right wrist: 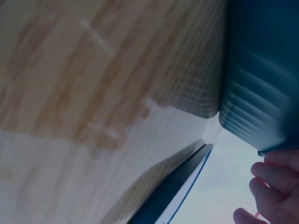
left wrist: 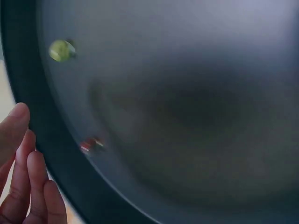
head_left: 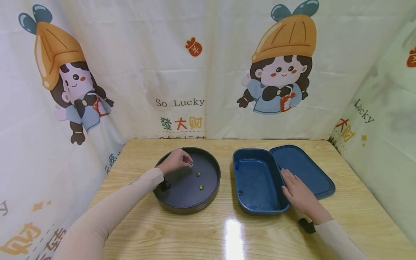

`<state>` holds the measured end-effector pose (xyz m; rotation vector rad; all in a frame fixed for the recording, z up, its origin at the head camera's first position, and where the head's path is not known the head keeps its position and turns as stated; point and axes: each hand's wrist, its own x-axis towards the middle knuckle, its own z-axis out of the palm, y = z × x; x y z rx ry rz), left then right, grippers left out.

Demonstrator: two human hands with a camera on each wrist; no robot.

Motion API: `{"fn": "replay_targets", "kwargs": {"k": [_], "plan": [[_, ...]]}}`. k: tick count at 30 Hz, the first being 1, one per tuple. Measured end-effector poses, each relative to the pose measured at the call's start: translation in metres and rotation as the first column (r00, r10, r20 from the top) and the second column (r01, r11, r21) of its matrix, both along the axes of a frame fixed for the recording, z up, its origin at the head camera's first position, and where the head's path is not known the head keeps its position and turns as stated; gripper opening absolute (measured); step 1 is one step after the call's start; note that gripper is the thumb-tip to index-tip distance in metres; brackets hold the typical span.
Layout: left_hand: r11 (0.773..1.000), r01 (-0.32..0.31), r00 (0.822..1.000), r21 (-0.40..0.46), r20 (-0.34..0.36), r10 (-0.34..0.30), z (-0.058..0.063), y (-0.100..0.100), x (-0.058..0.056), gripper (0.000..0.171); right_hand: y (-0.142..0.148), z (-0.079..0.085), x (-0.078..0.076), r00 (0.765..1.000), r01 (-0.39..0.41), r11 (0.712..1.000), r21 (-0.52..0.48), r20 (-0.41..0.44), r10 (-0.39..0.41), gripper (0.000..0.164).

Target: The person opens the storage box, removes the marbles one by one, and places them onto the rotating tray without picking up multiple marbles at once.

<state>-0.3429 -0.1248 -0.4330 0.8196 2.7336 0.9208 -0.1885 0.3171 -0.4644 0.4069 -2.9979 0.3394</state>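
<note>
Over the round dark pan [head_left: 182, 202], my left hand [head_left: 175, 161] pinches a small green marble [head_left: 191, 164] at its fingertips; the left wrist view hides that marble. Two yellow-green marbles [head_left: 199, 180] lie on the pan floor beside the hand. In the left wrist view, a yellow-green marble [left wrist: 61, 50] and a reddish one [left wrist: 91, 145] appear near the pan wall. My right hand [head_left: 300, 195] rests along the right side of a blue rectangular box [head_left: 256, 210], fingers extended against its rim. Several dark marbles [head_left: 240, 193] sit along the box's inner edges.
A flat blue lid [head_left: 305, 169] lies to the right of the box, its left edge close against the box. Both containers stand on a wooden table [head_left: 182, 234]. Behind the table hangs a printed curtain [head_left: 224, 72].
</note>
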Motion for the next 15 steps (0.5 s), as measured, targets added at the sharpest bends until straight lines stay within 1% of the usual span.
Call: {"fn": "replay_targets", "kwargs": {"k": [3, 6, 10, 15], "plan": [[0.999, 0.006, 1.0, -0.033, -0.005, -0.006, -0.008, -0.009, -0.006, 0.006, 0.0, 0.0, 0.0, 1.0, -0.001, 1.0, 0.001, -0.002, 0.001, 0.055], [0.998, 0.007, 1.0, -0.069, -0.005, -0.007, -0.013, -0.015, -0.009, 0.007, 0.0, 0.0, 0.0, 1.0, -0.003, 1.0, 0.002, -0.005, 0.003, 0.055], [0.993, -0.012, 1.0, -0.114, 0.001, 0.012, -0.015, -0.02, -0.009, 0.008, 0.0, 0.0, 0.0, 1.0, -0.001, 1.0, 0.0, -0.006, 0.001, 0.055], [0.989, -0.014, 1.0, -0.147, 0.024, 0.017, -0.017, -0.022, -0.009, 0.008, -0.001, 0.001, 0.0, 1.0, 0.001, 1.0, -0.004, -0.003, -0.001, 0.055]]}}
